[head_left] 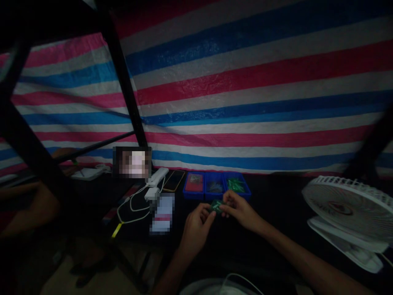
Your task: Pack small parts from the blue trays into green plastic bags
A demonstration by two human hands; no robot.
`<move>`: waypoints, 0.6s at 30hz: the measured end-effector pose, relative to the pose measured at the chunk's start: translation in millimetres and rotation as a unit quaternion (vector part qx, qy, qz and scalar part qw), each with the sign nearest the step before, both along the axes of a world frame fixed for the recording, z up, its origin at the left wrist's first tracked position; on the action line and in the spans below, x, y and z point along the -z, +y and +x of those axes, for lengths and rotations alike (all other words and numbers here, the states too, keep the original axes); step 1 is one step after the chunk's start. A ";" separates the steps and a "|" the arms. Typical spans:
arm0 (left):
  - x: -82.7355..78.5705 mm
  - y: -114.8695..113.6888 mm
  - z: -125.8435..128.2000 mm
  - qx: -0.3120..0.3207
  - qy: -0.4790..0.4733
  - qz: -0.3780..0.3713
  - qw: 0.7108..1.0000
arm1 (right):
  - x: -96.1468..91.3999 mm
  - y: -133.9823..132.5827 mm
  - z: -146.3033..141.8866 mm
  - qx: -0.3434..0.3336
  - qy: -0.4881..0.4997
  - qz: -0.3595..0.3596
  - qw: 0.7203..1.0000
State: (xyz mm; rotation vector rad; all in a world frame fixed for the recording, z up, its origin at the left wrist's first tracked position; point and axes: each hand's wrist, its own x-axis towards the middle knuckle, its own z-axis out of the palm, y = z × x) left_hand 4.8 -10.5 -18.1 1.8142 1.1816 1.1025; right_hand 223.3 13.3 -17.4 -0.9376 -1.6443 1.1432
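My left hand (196,227) and my right hand (239,211) meet over a dark tabletop, with their fingertips pinching a small green packet (216,206). The dim light hides its exact shape. Just beyond my hands stand several blue plastic bins (215,185) in a row. The bin on the right holds a heap of green pieces (236,185), and the bin on the left holds something red (194,183). The contents of the middle bin are dark and hard to make out.
A phone (174,181), white chargers with cables (152,193) and a blurred card (162,214) lie left of the bins. A white fan (346,211) stands at right. A black metal frame (125,82) rises before a striped tarp (245,102). A person's arm (30,200) shows at far left.
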 end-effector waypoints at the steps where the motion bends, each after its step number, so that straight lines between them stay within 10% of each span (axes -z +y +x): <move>1: -0.6 0.0 -0.1 0.007 -0.002 0.000 1.000 | 0.9 0.2 -1.7 -0.013 0.032 -0.019 0.999; 18: 3.6 0.8 -2.1 0.017 -0.035 0.007 0.999 | -17.1 9.7 -16.1 -0.031 -0.092 0.052 0.994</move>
